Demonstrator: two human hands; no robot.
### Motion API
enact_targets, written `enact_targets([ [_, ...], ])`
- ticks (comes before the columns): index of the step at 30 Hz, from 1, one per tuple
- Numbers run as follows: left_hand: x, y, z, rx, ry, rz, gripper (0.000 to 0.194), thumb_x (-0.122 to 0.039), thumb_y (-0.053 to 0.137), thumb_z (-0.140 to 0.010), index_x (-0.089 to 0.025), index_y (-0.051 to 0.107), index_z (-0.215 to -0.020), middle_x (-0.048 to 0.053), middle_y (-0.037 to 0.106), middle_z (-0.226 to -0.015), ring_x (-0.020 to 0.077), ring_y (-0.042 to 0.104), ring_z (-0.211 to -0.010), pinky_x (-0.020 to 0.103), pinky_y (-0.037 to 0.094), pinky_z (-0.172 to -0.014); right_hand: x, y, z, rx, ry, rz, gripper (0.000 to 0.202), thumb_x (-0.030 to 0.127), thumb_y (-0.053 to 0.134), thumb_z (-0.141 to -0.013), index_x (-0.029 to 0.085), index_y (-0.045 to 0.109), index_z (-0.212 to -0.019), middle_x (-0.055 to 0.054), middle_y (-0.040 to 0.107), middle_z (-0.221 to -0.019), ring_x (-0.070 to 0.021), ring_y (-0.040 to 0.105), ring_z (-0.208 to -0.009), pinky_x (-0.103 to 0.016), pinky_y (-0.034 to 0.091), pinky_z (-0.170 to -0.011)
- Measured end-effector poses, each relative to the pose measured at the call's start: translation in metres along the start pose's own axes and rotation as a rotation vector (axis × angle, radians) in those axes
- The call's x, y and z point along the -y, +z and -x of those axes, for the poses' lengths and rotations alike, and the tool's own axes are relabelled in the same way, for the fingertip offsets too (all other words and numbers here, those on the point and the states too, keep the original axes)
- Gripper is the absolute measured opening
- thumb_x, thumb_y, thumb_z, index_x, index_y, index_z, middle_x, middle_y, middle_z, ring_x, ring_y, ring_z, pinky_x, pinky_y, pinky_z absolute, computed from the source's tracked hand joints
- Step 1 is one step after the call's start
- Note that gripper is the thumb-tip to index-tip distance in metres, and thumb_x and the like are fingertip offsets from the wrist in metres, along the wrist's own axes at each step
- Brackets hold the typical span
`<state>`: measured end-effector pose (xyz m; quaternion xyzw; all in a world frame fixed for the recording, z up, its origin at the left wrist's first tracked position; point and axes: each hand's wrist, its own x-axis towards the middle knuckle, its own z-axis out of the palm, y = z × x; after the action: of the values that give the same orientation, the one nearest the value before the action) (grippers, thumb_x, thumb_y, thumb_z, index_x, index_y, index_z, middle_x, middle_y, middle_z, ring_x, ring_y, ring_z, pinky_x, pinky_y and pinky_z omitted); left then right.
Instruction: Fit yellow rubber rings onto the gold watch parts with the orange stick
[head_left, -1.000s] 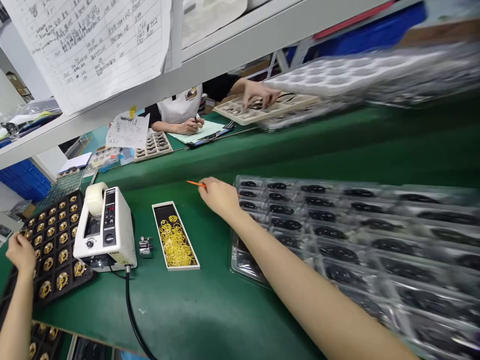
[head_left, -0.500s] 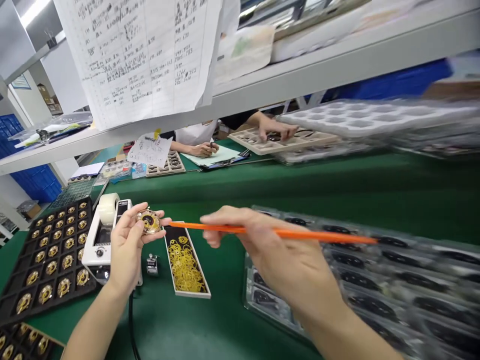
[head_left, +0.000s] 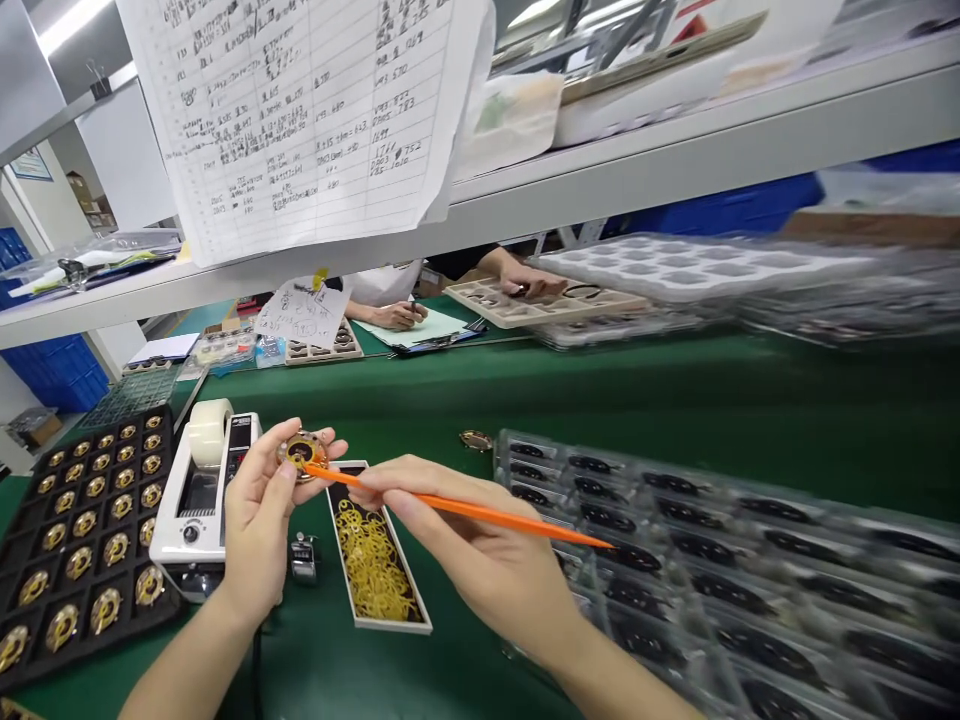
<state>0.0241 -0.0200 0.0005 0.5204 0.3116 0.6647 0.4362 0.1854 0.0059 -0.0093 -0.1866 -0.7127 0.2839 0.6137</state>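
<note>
My left hand (head_left: 255, 515) pinches a round gold-rimmed watch case (head_left: 310, 446) with a dark centre between thumb and fingers. In my right hand (head_left: 487, 565) is a thin orange pointed stick (head_left: 487, 513), held like a pen. Its left tip reaches the face of the case; whether it touches cannot be made out. Below the hands stands a narrow white-rimmed tray (head_left: 393, 627) with many thin yellow rings (head_left: 375, 565). One loose gold-rimmed round piece (head_left: 476, 440) lies on the green mat, beyond my right hand.
A tape dispenser (head_left: 191, 530) and a small metal tally counter (head_left: 304, 558) stand left. Beyond is a black compartment tray (head_left: 19, 560) of gold round parts. Clear trays (head_left: 675, 590) with black oval parts fill the right. A shelf (head_left: 675, 150) crosses above; a co-worker's hands (head_left: 401, 316) are opposite.
My right hand has moved left and slightly down, bringing the orange stick's tip from beside the watch case onto its face area. The view has shifted, and the loose gold piece now shows.
</note>
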Motion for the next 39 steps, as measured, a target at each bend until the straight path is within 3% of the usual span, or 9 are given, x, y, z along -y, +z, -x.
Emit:
enact_targets([
  [6,-0.012,0.002,-0.004,-0.026,-0.130,0.144,0.025,-0.022,0.060,-0.089,-0.020,0.063,-0.113,0.010,0.075,-0.107,0.0279,0.070,-0.102,0.034,0.059,-0.082,-0.016,-0.012,-0.007,0.273,-0.420,0.136,0.024,0.006,0.049,-0.093,0.019,0.066,-0.104,-0.009,0.073,-0.097,-0.0155,0.069,-0.091,-0.026,0.058,-0.082],
  [11,-0.009,0.000,-0.010,-0.072,-0.207,0.174,0.030,-0.021,0.063,-0.085,-0.016,0.062,-0.114,0.012,0.075,-0.104,0.0297,0.070,-0.103,0.035,0.058,-0.083,-0.015,-0.016,-0.008,0.333,-0.611,0.343,0.028,0.000,0.051,-0.089,0.016,0.064,-0.107,-0.010,0.074,-0.093,-0.0180,0.068,-0.091,-0.029,0.058,-0.082],
  [13,-0.005,-0.001,-0.011,-0.082,-0.220,0.178,0.032,-0.020,0.064,-0.084,-0.015,0.061,-0.114,0.012,0.075,-0.103,0.0292,0.070,-0.102,0.036,0.058,-0.084,-0.012,-0.016,-0.006,0.290,-0.581,0.351,0.028,0.000,0.053,-0.088,0.018,0.064,-0.108,-0.008,0.074,-0.090,-0.0178,0.069,-0.087,-0.030,0.060,-0.079],
  [19,0.007,0.005,-0.007,-0.047,-0.220,0.154,0.033,-0.022,0.066,-0.083,-0.017,0.062,-0.116,0.010,0.075,-0.106,0.0255,0.068,-0.107,0.033,0.057,-0.088,-0.010,-0.004,-0.001,-0.034,-0.328,0.308,0.027,0.001,0.058,-0.085,0.022,0.069,-0.099,-0.004,0.075,-0.085,-0.0154,0.071,-0.076,-0.026,0.061,-0.070],
  [24,0.014,0.011,-0.003,-0.052,-0.226,0.132,0.036,-0.025,0.069,-0.081,-0.018,0.063,-0.116,0.008,0.074,-0.107,0.0251,0.066,-0.111,0.034,0.056,-0.091,-0.015,0.009,0.002,-0.170,-0.236,0.251,0.025,0.003,0.058,-0.086,0.022,0.071,-0.095,-0.003,0.075,-0.084,-0.0153,0.071,-0.073,-0.026,0.061,-0.065],
  [27,0.017,0.011,-0.003,-0.072,-0.238,0.137,0.039,-0.025,0.070,-0.080,-0.018,0.062,-0.117,0.008,0.075,-0.105,0.0256,0.066,-0.111,0.034,0.056,-0.092,-0.018,0.011,0.002,-0.155,-0.267,0.279,0.026,0.002,0.057,-0.086,0.021,0.070,-0.097,-0.005,0.075,-0.085,-0.0160,0.070,-0.076,-0.027,0.061,-0.067],
  [33,0.015,0.006,-0.007,-0.073,-0.264,0.132,0.035,-0.023,0.072,-0.078,-0.019,0.067,-0.112,0.007,0.076,-0.100,0.0227,0.071,-0.100,0.026,0.058,-0.081,-0.025,0.003,-0.001,0.092,-0.705,0.600,0.024,0.002,0.052,-0.088,0.010,0.066,-0.105,-0.014,0.075,-0.094,-0.0234,0.070,-0.088,-0.036,0.063,-0.075],
  [36,0.014,0.005,-0.009,-0.068,-0.275,0.117,0.032,-0.025,0.074,-0.075,-0.018,0.069,-0.106,0.007,0.077,-0.094,0.0220,0.072,-0.096,0.022,0.058,-0.074,-0.023,-0.002,-0.002,0.130,-0.700,0.608,0.024,0.003,0.052,-0.089,0.011,0.065,-0.106,-0.014,0.074,-0.093,-0.0229,0.070,-0.089,-0.035,0.063,-0.074],
  [39,0.014,0.004,-0.011,-0.063,-0.274,0.068,0.034,-0.027,0.079,-0.072,-0.017,0.070,-0.103,0.007,0.077,-0.088,0.0218,0.074,-0.087,0.023,0.060,-0.069,-0.015,-0.008,-0.001,0.001,-0.534,0.476,0.026,0.003,0.052,-0.089,0.017,0.066,-0.106,-0.010,0.073,-0.091,-0.0183,0.069,-0.084,-0.029,0.060,-0.069],
])
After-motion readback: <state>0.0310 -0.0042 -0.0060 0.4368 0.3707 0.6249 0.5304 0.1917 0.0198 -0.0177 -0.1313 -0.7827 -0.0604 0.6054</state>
